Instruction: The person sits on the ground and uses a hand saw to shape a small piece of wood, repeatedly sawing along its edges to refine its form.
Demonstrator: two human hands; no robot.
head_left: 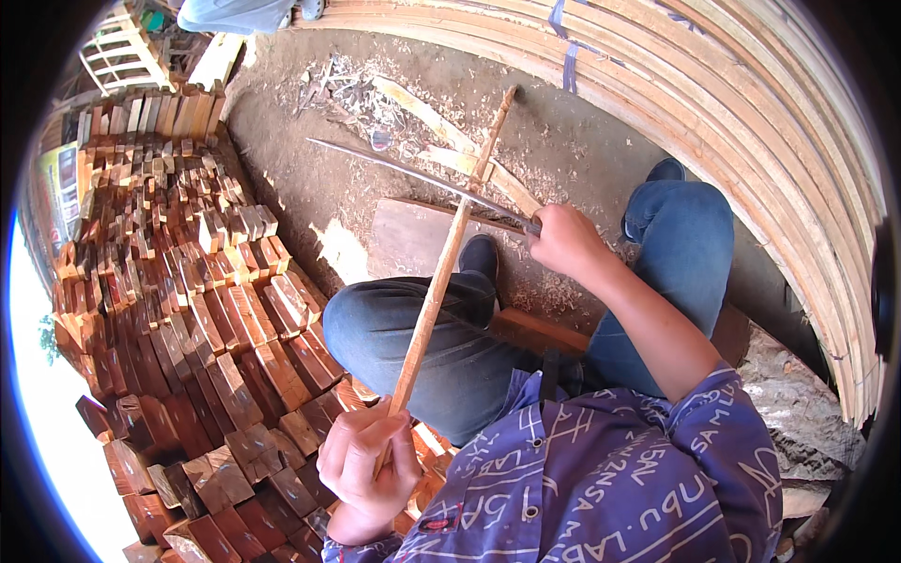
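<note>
My left hand (369, 462) is closed round the near end of a long, thin wooden stick (435, 298), which slants up and away across my left thigh to a darker far tip. In my right hand (569, 242) is the handle of a long, narrow machete (404, 170). Its blade points to the left and crosses over the stick beyond its middle. Whether the edge touches the wood I cannot tell. Beneath the two lies a flat wooden board (410, 242) on the ground, next to my left shoe (480, 255).
Stacked reddish-brown wood blocks (225, 375) rise along the left. Long pale planks (732, 122), bundled with blue ties, curve along the far and right sides. Wood shavings and light strips (427, 111) litter the ground ahead. Another person's leg (235, 14) shows at the top left.
</note>
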